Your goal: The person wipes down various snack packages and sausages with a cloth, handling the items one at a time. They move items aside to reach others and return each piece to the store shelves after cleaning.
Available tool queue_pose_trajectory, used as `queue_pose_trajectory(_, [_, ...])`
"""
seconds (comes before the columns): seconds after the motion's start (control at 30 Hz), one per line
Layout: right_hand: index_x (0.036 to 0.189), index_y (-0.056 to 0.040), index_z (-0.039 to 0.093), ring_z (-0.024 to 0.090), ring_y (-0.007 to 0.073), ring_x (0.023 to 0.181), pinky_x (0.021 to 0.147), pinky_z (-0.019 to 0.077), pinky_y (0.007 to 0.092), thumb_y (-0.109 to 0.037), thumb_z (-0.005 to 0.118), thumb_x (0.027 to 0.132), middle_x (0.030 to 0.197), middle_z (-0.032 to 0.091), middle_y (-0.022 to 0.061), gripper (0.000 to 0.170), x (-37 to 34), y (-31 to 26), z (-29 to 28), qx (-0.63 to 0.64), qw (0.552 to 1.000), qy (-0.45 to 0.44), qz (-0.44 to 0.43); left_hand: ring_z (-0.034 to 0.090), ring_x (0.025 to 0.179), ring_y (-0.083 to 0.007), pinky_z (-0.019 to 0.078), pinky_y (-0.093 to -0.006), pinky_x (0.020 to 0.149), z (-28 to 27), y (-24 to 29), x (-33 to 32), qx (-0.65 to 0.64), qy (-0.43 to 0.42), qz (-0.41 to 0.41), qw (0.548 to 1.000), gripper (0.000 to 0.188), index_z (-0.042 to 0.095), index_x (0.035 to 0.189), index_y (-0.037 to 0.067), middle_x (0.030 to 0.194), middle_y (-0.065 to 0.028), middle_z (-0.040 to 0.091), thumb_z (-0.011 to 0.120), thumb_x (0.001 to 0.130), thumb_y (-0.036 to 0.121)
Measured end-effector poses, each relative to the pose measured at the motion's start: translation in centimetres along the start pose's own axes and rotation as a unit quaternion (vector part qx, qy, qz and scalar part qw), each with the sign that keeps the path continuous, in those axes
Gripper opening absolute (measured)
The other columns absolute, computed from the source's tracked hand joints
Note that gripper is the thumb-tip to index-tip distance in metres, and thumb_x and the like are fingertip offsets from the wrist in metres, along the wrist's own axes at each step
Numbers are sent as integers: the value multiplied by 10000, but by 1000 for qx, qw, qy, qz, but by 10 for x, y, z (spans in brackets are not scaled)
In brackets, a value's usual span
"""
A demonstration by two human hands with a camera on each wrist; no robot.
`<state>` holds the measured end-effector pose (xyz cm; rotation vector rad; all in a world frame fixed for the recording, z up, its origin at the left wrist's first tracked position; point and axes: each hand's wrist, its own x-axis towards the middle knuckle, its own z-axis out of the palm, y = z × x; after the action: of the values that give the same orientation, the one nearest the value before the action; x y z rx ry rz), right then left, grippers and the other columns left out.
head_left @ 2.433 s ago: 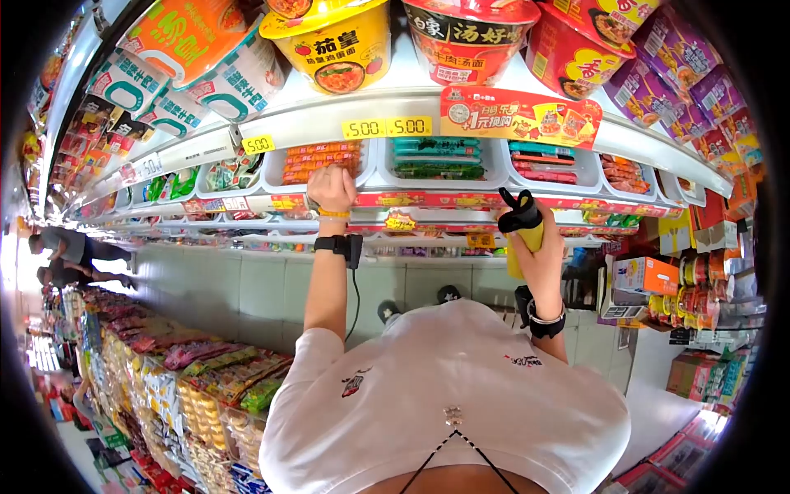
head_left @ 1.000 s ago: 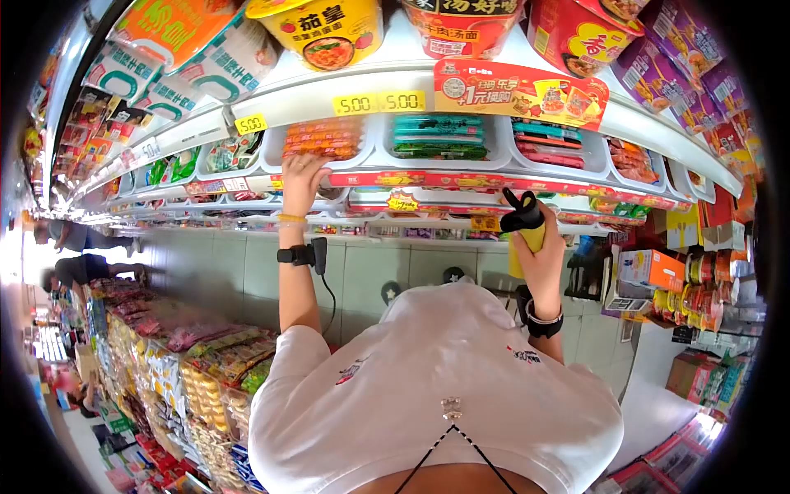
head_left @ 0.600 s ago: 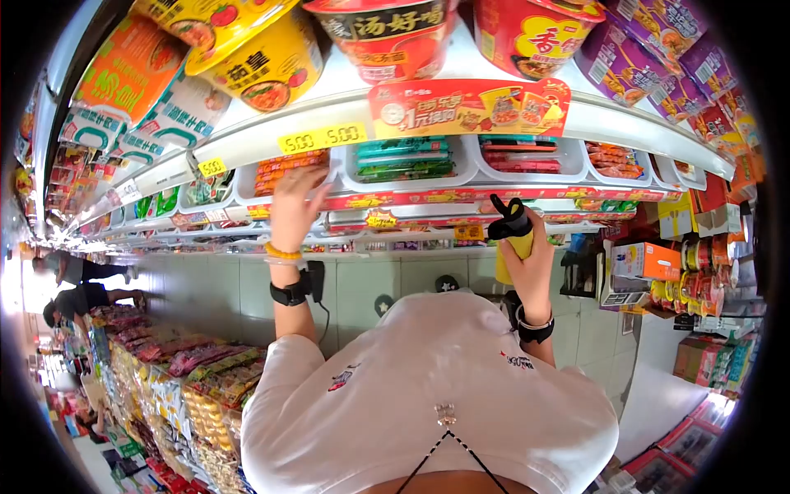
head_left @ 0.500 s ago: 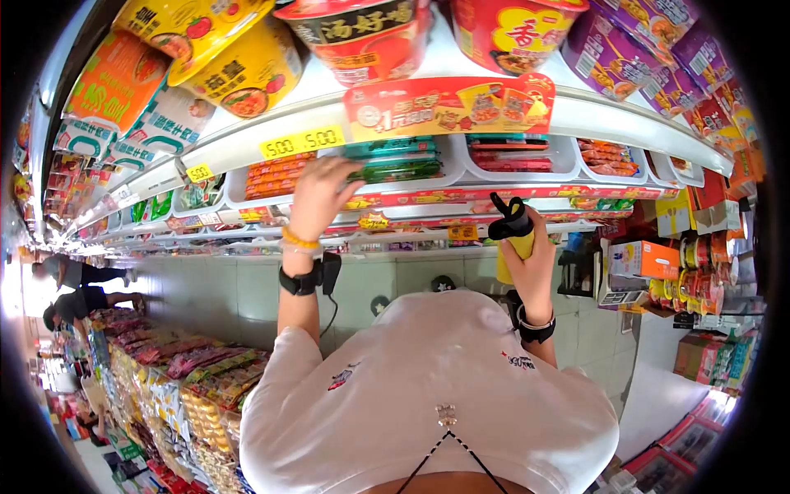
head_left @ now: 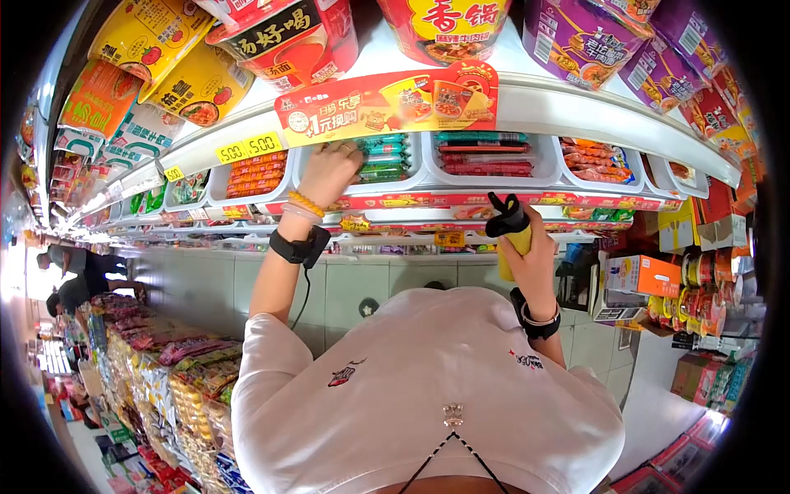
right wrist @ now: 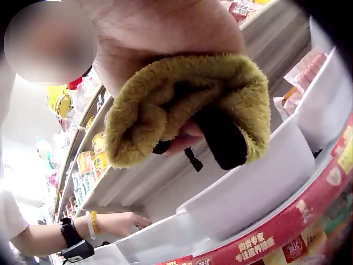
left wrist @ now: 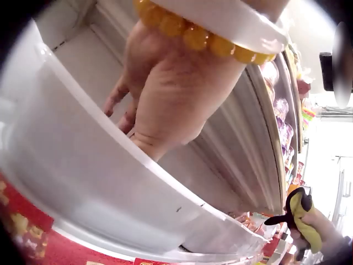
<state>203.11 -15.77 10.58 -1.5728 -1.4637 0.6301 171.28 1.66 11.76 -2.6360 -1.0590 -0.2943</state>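
In the head view my left hand reaches over the front rim of a white tray, beside teal and green packaged sticks. Loosely bent fingers point down inside the tray in the left wrist view, their tips partly hidden by its wall. Nothing shows held in them. My right hand grips a fuzzy yellow-green cloth item with black straps. It is held in front of the shelf edge, rolled or folded into a bundle.
Trays of orange sticks and red sticks flank the green one. Above, a shelf lip with a red promotional card overhangs the trays, and noodle tubs stand on that shelf. Bagged snacks are stacked behind at the left.
My left hand has moved rightward from the tray of orange sticks to the tray of green ones. The head view has shifted right along the shelf. My right hand keeps its hold on the cloth item.
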Motion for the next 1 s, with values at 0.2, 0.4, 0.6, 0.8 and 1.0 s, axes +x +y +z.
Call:
queue_pose_trajectory(0.2, [1220,0,471,559,356,994,855,449,407,-109,638,799,1066,577,193,466,11,24,11,64,998,19,-15,595,848,-334,450,-439,754,-5,6,-16,-148,51,-121,980,254,477,1057,50,915,-141,625,598,851,136])
queue_pose_trajectory(0.4, [1195,-2,466,565,260,1018,865,462,374,-229,417,969,1084,573,115,324,14,9,41,414,906,40,79,475,528,-79,417,-219,491,-52,92,-27,-701,94,-219,672,289,426,1138,31,737,-37,514,316,1015,269])
queue_pose_trajectory(0.6, [1367,-19,319,492,147,1115,924,420,305,-356,498,928,1227,495,64,581,28,-24,100,551,822,-133,-50,375,403,-68,294,-208,372,-64,141,-29,-860,-34,-275,428,316,470,1057,41,602,-7,445,351,1008,330])
queue_pose_trajectory(0.8, [1195,-36,434,637,207,855,774,532,308,-246,622,874,1054,578,90,427,36,-59,91,597,776,-172,106,374,410,-77,282,-232,374,-50,151,-47,-891,-53,-302,334,307,509,1053,59,644,1,459,411,992,343])
queue_pose_trajectory(1.0, [1058,-30,511,636,257,764,711,538,344,-416,470,948,800,620,126,403,51,-53,100,615,768,-132,124,335,450,-30,252,-210,406,-54,161,-63,-737,-11,-291,610,309,540,945,28,613,26,444,398,998,297])
